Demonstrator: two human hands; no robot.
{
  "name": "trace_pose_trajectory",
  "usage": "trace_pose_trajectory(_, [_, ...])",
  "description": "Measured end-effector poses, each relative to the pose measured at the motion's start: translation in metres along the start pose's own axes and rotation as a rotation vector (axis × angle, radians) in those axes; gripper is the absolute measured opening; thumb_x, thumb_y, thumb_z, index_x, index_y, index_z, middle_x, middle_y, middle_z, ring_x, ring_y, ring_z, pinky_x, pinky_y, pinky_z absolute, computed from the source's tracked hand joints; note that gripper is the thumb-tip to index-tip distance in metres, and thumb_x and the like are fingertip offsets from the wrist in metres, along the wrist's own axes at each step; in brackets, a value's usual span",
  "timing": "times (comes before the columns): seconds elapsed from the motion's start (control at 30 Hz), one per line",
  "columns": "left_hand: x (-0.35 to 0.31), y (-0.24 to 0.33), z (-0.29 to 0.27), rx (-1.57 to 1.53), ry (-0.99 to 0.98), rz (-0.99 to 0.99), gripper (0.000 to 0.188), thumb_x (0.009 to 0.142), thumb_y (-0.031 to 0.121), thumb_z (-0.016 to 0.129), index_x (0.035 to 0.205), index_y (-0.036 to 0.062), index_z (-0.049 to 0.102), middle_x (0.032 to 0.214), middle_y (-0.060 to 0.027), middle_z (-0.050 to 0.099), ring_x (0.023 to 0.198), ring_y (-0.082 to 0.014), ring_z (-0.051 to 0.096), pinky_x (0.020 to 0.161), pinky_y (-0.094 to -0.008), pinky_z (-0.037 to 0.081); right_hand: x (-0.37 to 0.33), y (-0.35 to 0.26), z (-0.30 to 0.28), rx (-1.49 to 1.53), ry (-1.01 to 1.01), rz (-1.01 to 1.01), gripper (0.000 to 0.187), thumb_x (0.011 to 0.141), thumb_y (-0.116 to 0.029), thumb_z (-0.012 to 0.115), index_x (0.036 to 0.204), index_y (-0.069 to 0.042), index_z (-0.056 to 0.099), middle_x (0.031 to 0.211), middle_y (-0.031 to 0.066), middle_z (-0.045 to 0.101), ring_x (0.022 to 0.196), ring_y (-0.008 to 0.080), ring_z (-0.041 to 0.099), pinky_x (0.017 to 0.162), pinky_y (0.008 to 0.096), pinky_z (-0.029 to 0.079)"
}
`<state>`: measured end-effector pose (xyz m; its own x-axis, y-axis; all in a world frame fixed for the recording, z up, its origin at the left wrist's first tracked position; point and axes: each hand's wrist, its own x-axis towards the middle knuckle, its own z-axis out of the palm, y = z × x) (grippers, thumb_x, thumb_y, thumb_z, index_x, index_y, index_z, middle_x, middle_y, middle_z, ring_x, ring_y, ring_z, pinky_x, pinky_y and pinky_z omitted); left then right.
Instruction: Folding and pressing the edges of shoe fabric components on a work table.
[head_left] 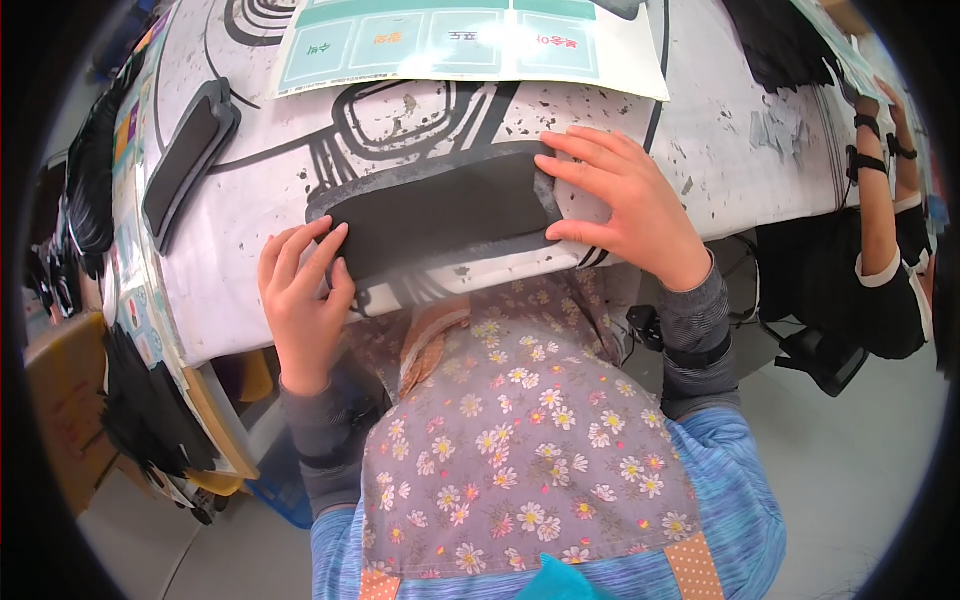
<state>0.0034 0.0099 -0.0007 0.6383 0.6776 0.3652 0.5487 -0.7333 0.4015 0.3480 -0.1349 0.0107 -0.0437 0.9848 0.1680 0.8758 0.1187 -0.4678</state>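
Two hands press a dark foam pad flat at the desk's near edge.

The desk (700,170) – white, printed with bold black line art and speckled with dark scraps – carries a teal-panelled sheet (450,40) at the far side and a second pad (185,160) to the left. The black foam pad (440,210) lies flat before the person, probably steadied from both ends – left hand (300,300) and right hand (625,200), fingers spread, resting on it rather than clamped.
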Motion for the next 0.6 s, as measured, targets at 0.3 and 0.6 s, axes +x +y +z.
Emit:
trace_pose_trajectory(0.3, [0.022, 0.019, -0.027, 0.189, -0.173, 0.063, 0.043, 0.079, 0.027, 0.087, 0.112, 0.0034, 0.075, 0.129, -0.0088, 0.071, 0.126, -0.0333, 0.058, 0.117, -0.0518, 0.04, -0.002, 0.004, 0.005, 0.024, 0.041, -0.027, 0.059, 0.081, -0.035, 0.085, 0.133, -0.013, 0.07, 0.149, 0.0046, 0.062, 0.14, 0.0292, 0.052, 0.118, 0.047, 0.039])
trace_pose_trajectory(0.6, [0.044, -0.002, -0.027, 0.173, -0.297, 0.321, 0.047, 0.073, 0.031, 0.091, 0.104, 0.0019, 0.069, 0.126, -0.0093, 0.073, 0.114, -0.0336, 0.067, 0.109, -0.0515, 0.049, -0.004, 0.007, 0.007, 0.043, 0.069, -0.024, 0.06, 0.079, -0.036, 0.086, 0.133, -0.013, 0.07, 0.148, 0.0032, 0.062, 0.139, 0.0286, 0.052, 0.116, 0.0455, 0.04])
